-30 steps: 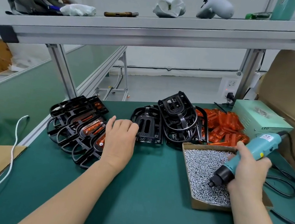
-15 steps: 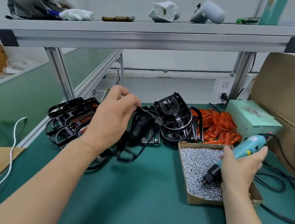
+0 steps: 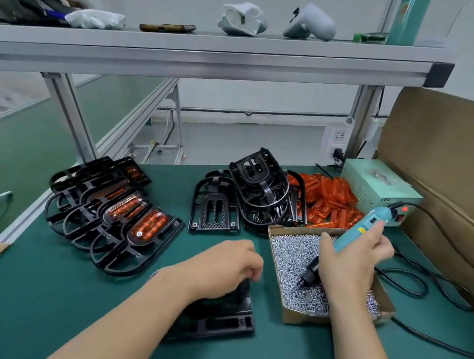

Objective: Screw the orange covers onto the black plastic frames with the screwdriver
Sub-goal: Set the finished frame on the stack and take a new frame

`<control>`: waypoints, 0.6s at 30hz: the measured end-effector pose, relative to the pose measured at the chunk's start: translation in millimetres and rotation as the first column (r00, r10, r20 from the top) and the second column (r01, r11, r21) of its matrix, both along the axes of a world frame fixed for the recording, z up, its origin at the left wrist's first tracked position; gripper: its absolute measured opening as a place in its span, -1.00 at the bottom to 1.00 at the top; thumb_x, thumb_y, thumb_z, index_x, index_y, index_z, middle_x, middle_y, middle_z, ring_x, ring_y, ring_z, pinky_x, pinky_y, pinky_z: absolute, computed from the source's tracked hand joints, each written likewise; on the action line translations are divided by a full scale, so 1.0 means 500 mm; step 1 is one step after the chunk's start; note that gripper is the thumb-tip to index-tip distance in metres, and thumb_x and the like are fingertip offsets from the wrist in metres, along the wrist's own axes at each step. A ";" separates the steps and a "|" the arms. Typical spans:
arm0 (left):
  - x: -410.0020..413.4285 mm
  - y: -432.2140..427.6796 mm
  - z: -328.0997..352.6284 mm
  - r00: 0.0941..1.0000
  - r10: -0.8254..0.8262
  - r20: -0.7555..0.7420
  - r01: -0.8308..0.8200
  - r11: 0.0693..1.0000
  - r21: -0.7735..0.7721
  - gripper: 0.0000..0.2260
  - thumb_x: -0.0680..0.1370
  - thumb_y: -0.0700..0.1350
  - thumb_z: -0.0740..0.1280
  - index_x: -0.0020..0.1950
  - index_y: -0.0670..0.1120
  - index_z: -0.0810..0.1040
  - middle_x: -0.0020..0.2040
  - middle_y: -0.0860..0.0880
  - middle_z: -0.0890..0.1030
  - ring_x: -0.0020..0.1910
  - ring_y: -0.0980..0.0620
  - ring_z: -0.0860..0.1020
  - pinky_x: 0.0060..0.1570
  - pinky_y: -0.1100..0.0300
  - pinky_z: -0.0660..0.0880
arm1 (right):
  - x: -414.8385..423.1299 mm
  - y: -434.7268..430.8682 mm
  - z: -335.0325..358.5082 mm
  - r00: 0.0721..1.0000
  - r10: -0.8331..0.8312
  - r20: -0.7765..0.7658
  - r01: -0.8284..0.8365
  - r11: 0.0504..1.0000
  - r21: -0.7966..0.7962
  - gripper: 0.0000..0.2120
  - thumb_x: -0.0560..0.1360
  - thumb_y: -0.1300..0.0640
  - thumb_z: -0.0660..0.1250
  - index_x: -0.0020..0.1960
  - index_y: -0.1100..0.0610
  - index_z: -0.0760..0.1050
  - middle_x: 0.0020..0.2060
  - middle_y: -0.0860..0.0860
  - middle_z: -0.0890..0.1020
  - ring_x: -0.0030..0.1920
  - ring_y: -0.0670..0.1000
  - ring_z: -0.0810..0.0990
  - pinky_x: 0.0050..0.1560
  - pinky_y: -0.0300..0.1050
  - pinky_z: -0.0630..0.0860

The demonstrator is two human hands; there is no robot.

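L hand (image 3: 225,267) is wrapped round bare frame (image 3: 224,321), R hand (image 3: 351,262) round screwdriver (image 3: 356,231); covered frames (image 3: 123,216) are finished, frame stack (image 3: 258,191) + orange covers (image 3: 328,202) outstanding.

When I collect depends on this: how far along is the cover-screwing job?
Done: a stack of covered frames lies at left. In hand: the left hand grips a bare frame on the mat, while the right hand dips the screwdriver into the screw box. Left: a pile of bare frames and loose orange covers behind.
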State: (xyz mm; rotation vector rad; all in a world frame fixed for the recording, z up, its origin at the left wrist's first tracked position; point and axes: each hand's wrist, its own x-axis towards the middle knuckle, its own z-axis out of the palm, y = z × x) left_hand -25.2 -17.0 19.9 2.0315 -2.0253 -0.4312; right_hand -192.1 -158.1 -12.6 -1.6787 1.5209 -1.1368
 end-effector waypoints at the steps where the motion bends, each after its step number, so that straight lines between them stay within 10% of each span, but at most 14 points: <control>1: -0.001 -0.004 -0.009 1.000 0.006 -0.020 -0.006 1.000 -0.005 -0.82 0.62 -0.22 0.24 0.02 -0.05 0.63 0.05 0.02 0.50 -0.01 0.08 0.47 0.07 0.26 0.35 | 0.000 0.002 0.001 1.000 0.002 -0.024 -0.002 1.000 -0.005 -0.07 0.53 0.05 0.45 0.65 0.16 -0.11 0.43 0.14 0.15 -0.17 0.16 0.42 0.11 0.14 0.49; 11: 0.004 -0.011 -0.029 0.974 0.180 -0.134 -0.196 0.973 -0.119 -0.72 0.60 -0.27 0.23 0.13 0.00 0.67 0.13 0.04 0.54 0.20 0.05 0.46 0.28 0.15 0.35 | 0.002 0.009 0.006 0.978 -0.022 -0.206 0.015 0.999 -0.038 -0.17 0.56 -0.03 0.41 0.62 0.16 0.00 0.41 0.12 0.15 -0.13 0.24 0.51 0.04 0.16 0.50; 18: 0.010 0.043 -0.043 0.918 0.366 0.152 -0.319 0.911 -0.262 -0.67 0.60 0.24 0.18 0.24 0.15 0.57 0.14 0.18 0.55 0.21 0.11 0.43 0.36 0.12 0.22 | -0.016 0.000 0.028 0.950 -0.152 -0.273 0.057 0.943 -0.328 -0.47 0.50 0.10 0.48 0.40 0.20 0.45 0.35 0.19 0.32 0.31 0.24 0.30 0.31 0.22 0.35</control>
